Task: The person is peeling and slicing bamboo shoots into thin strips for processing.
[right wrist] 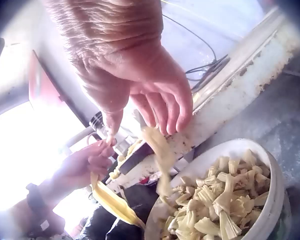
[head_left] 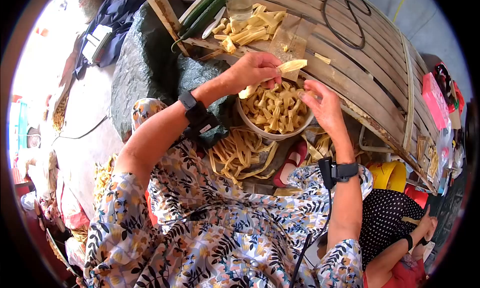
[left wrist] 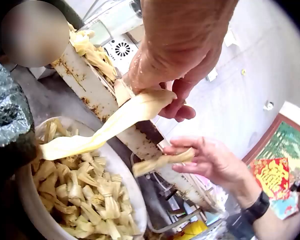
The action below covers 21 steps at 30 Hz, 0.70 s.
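Observation:
My left hand (head_left: 252,70) pinches a long flat pale-yellow strip (left wrist: 110,125) between thumb and fingers; its free end hangs over the bucket's edge. My right hand (head_left: 325,107) is over the bucket's right side, its fingers loosely spread. Just below the right fingertips, a short folded yellow piece (right wrist: 161,157) appears blurred in the air, above the bucket. The white bucket (head_left: 272,136) is filled with knotted yellow strips (head_left: 275,108).
A slatted wooden bench (head_left: 370,73) stands ahead, carrying a pile of strips (head_left: 250,30), cucumbers (head_left: 202,15), a glass (head_left: 239,5) and a black cable (head_left: 345,23). More strips (head_left: 235,155) lie below the bucket. Another person's arm (head_left: 395,253) shows at right.

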Tool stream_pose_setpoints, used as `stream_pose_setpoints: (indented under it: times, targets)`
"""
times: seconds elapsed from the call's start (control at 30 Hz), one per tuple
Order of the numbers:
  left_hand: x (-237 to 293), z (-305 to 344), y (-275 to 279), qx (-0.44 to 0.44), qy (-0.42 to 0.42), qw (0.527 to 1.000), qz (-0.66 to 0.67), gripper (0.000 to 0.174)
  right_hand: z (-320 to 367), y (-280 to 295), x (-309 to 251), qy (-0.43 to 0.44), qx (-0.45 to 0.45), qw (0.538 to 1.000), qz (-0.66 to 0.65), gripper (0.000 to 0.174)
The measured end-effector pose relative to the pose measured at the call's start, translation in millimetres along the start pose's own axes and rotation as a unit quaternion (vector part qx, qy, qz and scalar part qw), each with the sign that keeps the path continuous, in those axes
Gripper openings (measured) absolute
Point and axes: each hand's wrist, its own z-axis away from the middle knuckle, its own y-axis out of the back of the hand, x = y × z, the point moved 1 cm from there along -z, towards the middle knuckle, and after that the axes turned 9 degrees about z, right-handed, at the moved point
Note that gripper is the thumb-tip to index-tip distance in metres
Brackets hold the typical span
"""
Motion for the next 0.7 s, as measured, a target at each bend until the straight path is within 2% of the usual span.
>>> stream_pose_setpoints:
  times: [0.07, 0.17, 0.23, 0.4, 0.5, 0.53, 0.63, 0.67, 0.7]
  targets:
    - [-5, -1, -3, 0.005, -0.037, 0.999, -0.038, 0.014, 2, -1, -1, -0.017, 0.055, 0.997, -0.056, 0.027]
    - [-14, -4, -13, 0.001, -0.063, 0.989, -0.13, 0.014, -6, 11, -31, 0.04, 0.149, 0.988, -0.019, 0.024]
    - [-11, 0, -27, -0.014, -0.064, 0.981, -0.185, 0.014, -14, -6, -23, 0.049, 0.138, 0.989, -0.017, 0.02]
    - [-13, 2, -28, -0.074, 0.018, 0.997, -0.023, 0.023, -9, -23, -30, 0.053, 0.119, 0.967, 0.22, 0.019]
    - [-5, 10, -25, -0.076, 0.01, 0.978, -0.195, 0.024, -17, -18, -8, 0.01, 0.142, 0.979, 0.146, 0.016]
    - [-8, 11, -22, -0.05, -0.006, 0.978, -0.203, 0.021, -16, -14, -3, 0.006, 0.144, 0.981, 0.13, 0.015]
    - [5, 13, -4, -0.047, -0.081, 0.93, -0.356, 0.016, -11, -9, 4, -0.051, 0.042, 0.98, 0.187, 0.015]
    - [7, 12, 1, -0.023, -0.101, 0.919, -0.38, 0.014, -9, -14, 2, -0.053, 0.004, 0.985, 0.163, 0.011]
    - [8, 9, 6, -0.034, -0.092, 0.934, -0.343, 0.015, -6, -19, 0, -0.067, -0.094, 0.99, 0.074, 0.01]
